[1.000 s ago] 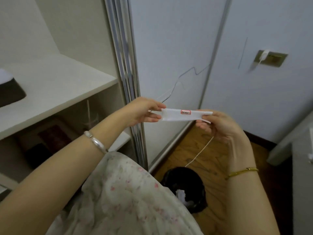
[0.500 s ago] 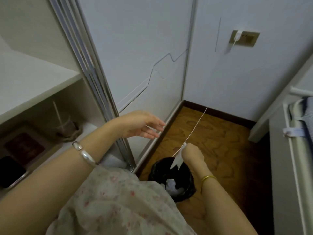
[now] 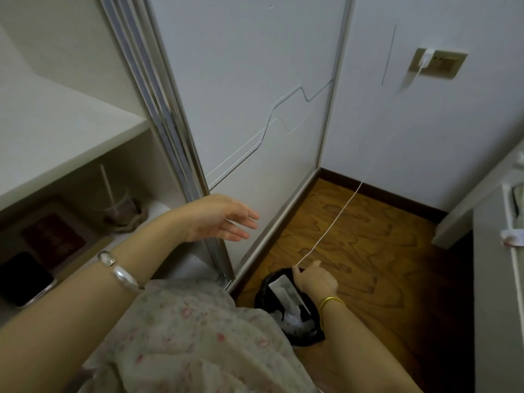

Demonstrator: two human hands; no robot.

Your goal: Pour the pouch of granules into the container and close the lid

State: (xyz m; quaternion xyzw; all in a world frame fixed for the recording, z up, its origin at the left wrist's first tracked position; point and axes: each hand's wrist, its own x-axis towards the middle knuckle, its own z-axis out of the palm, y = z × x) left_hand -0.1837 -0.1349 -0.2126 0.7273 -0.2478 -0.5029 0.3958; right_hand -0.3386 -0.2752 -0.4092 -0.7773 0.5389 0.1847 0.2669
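The white, flattened pouch (image 3: 283,291) lies tilted inside a black-lined waste bin (image 3: 261,303) on the wooden floor, on top of crumpled white paper. My right hand (image 3: 315,280), with a gold bracelet, hovers over the bin's rim right beside the pouch's upper end, fingers loose and spread. My left hand (image 3: 224,220), with a silver bracelet on the wrist, hangs open in the air in front of the sliding door frame and holds nothing. No container with a lid is in view.
A white charger cable (image 3: 334,219) runs from a wall outlet (image 3: 436,63) down past my right hand. At left is a white shelf (image 3: 56,143); below it stand a plastic cup with a straw (image 3: 119,211), a dark red book (image 3: 54,239) and a black phone (image 3: 22,279).
Both hands held the pouch stretched out a second ago. My left hand let go, my right carried it down to the bin, and now it lies inside.
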